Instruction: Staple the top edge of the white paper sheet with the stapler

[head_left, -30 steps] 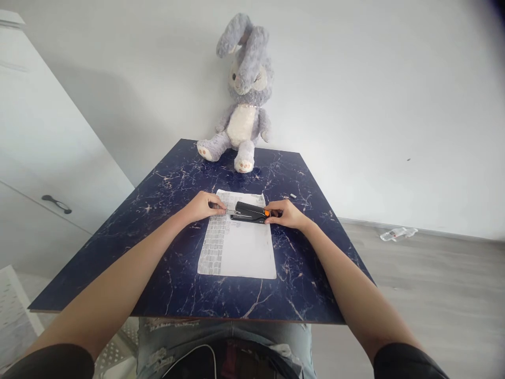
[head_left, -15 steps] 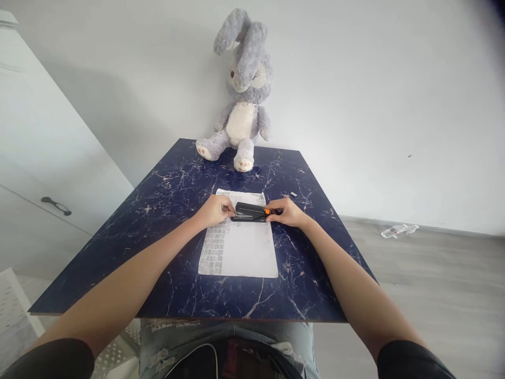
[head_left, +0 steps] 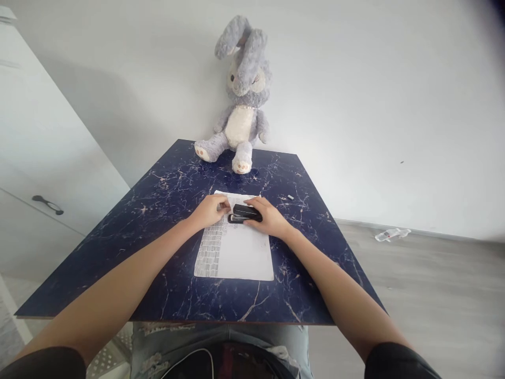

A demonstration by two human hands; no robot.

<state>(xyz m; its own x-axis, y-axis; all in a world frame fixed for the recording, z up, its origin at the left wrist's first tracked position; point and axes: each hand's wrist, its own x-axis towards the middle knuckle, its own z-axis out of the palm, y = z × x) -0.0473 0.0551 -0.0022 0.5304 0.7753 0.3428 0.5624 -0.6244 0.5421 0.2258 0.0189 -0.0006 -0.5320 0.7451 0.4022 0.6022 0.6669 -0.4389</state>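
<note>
A black stapler (head_left: pixel 245 212) lies across the upper part of a white sheet of paper (head_left: pixel 244 252) that has grey print along its left side. My right hand (head_left: pixel 270 217) wraps around the stapler's right end, fingers over the far side and thumb on the near side. That hand hides the orange part. Just left of the stapler's front end, my left hand (head_left: pixel 211 210) rests over the paper. Its fingers are bent, with a small gap between thumb and fingertips, and nothing shows in them.
A grey plush rabbit (head_left: pixel 241 121) sits at the back of the dark blue marbled table (head_left: pixel 165 279), against the wall. A small whitish strip (head_left: pixel 290 197) lies right of the paper. Clear plastic packaging (head_left: pixel 392 234) is on the floor, and a white cabinet (head_left: pixel 51 158) stands left.
My right hand has moved left, from pinching the stapler's orange end to wrapping around its body. My left fingers have come off the stapler's front end. The view has shifted slightly.
</note>
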